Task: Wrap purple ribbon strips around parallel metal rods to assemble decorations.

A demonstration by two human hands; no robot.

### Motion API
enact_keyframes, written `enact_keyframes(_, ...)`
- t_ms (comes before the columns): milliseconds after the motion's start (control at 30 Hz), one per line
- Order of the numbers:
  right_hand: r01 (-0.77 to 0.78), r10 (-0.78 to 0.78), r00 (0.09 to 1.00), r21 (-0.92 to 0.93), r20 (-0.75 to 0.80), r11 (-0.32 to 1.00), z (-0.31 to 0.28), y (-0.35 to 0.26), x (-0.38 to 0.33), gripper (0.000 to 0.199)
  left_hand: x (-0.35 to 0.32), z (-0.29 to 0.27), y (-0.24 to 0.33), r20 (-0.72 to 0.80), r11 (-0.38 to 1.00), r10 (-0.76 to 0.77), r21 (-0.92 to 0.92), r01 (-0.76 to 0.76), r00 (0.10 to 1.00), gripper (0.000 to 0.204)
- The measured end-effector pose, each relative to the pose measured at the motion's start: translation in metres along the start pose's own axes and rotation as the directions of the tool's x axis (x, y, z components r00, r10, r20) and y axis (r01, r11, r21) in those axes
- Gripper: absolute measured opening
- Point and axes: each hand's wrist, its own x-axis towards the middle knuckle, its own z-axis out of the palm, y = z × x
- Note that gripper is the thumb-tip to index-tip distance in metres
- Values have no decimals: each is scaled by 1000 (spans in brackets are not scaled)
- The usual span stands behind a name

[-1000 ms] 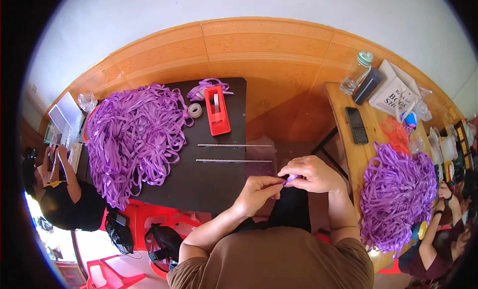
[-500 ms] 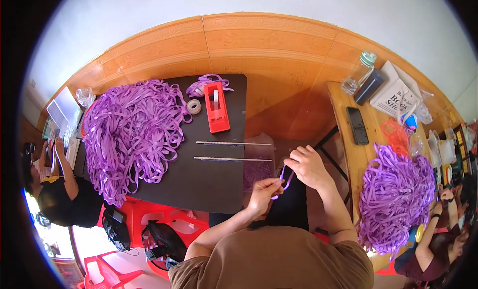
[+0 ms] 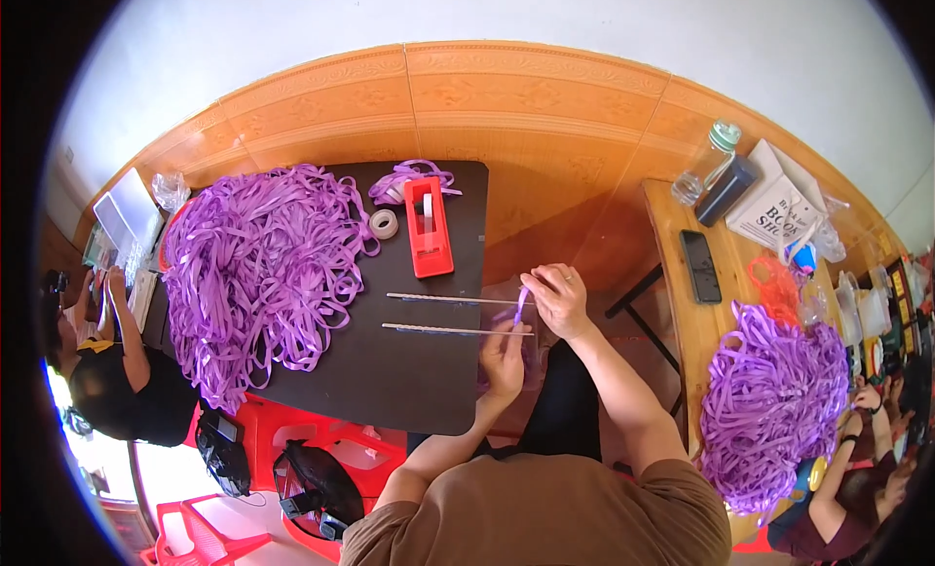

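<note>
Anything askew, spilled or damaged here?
No obvious damage. Slightly odd: two thin, silvery metal rods jut past the right edge of the black, smooth-topped table, where they might get knocked; roughly parallel, so possibly deliberate.

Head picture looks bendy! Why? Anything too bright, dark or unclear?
In the head view, the fisheye lens bows the orange wall panelling into an arch, glare washes out the lower left, and a shadow darkens the panelling beside the wooden table; also in the head view, the purple ribbon in the right hand is hard to trace.
</note>
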Motion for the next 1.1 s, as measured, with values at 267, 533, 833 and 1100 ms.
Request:
enact_keyframes(267,-157,171,984,210,-48,965,42,-7,-15,33,2,7,4,-56,979,-28,-203,16,998,16)
enact_keyframes(533,-310,339,941,388,-6,868,50,-24,-21,26,-12,-10,-10,19,989,-49,-141,51,999,12)
enact_keyframes(833,-476,601,798,656,42,586,68,-35,-22,13,-22,-16,5,39,987,-33,-154,38,999,11)
enact_keyframes(1100,-525,705,707,706,52,475,86,-50,-30,10,-25,-16,9,45,980,-30,-194,39,999,11)
